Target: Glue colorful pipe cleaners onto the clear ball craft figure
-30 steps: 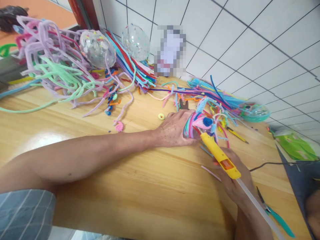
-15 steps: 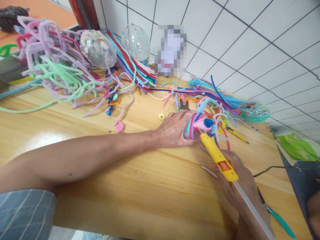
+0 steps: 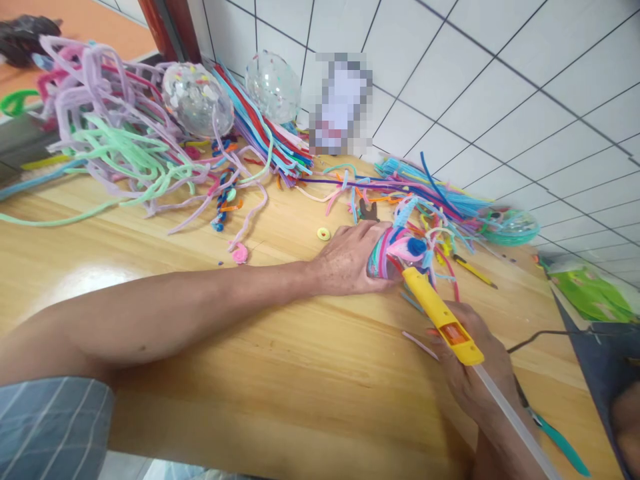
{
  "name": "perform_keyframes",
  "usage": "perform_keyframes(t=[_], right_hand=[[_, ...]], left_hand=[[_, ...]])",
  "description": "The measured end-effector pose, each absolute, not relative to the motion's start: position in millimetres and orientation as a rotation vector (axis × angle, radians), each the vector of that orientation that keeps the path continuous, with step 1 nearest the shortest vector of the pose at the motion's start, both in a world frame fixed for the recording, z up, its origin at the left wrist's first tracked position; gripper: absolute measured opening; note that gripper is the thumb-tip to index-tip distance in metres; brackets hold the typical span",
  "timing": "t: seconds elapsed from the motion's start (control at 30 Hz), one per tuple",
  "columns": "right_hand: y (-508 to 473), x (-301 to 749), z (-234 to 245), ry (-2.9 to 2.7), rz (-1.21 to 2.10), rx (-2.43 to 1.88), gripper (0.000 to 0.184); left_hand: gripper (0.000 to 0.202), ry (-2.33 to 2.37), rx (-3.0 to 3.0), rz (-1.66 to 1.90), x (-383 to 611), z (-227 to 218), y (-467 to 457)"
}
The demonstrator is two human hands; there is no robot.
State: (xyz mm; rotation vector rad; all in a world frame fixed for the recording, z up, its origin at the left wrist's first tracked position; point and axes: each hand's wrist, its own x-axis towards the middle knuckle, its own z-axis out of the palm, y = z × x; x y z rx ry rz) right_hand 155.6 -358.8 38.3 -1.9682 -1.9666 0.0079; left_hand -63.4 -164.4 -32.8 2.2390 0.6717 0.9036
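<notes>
My left hand (image 3: 350, 260) is closed round a small bundle of coloured pipe cleaners (image 3: 397, 252) resting on the wooden table (image 3: 280, 360). My right hand (image 3: 473, 363) grips a yellow glue gun (image 3: 440, 317). The gun's tip touches the bundle just below its pink and blue top. A clear glue stick (image 3: 520, 427) sticks out of the gun's back, over my right wrist. A black cord (image 3: 545, 333) runs off to the right.
Piles of loose pipe cleaners (image 3: 125, 147) lie at the back left, with more beside the tiled wall (image 3: 440, 193). Two clear confetti balls (image 3: 197, 99) sit among them. Teal-handled pliers (image 3: 555, 433) lie at the right edge, near green packaging (image 3: 593, 293).
The glue gun and my right hand shifted very slightly along the bundle's lower side. My left hand kept its hold in the same place.
</notes>
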Motion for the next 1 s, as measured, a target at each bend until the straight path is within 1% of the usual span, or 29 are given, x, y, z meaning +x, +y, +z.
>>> perform_keyframes(t=[0.17, 0.33, 0.4, 0.47, 0.6, 0.83, 0.93, 1.0], right_hand=[[-358.1, 152.6, 38.9, -2.002, -0.006, -1.900, 0.038], [-361.6, 149.7, 37.2, -1.854, -0.012, -1.803, 0.025], [-363.7, 149.7, 36.3, -1.763, 0.068, -1.770, 0.021], [-364.2, 148.8, 37.0, -1.651, 0.216, -1.731, 0.020], [-357.0, 143.6, 44.2, -1.393, 0.434, -1.572, 0.030], [-333.2, 152.6, 51.3, -0.973, 0.518, -1.421, 0.049], [-326.9, 159.6, 47.8, -0.922, 0.593, -1.384, 0.052], [-324.9, 161.9, 45.4, -0.898, 0.631, -1.373, 0.052]], left_hand=[[0.086, 0.657, 2.221, 0.918, -63.1, -33.5, -163.8], [0.090, 0.674, 2.223, 0.899, -63.9, -34.2, -162.9], [0.093, 0.675, 2.220, 0.892, -64.5, -34.3, -162.8], [0.094, 0.661, 2.207, 0.900, -65.1, -34.6, -162.8], [0.094, 0.600, 2.201, 0.918, -67.0, -36.5, -162.1], [0.094, 0.559, 2.209, 0.912, -71.5, -40.7, -160.1], [0.091, 0.573, 2.196, 0.914, -73.6, -39.5, -159.5], [0.094, 0.563, 2.196, 0.910, -75.6, -38.6, -158.5]])
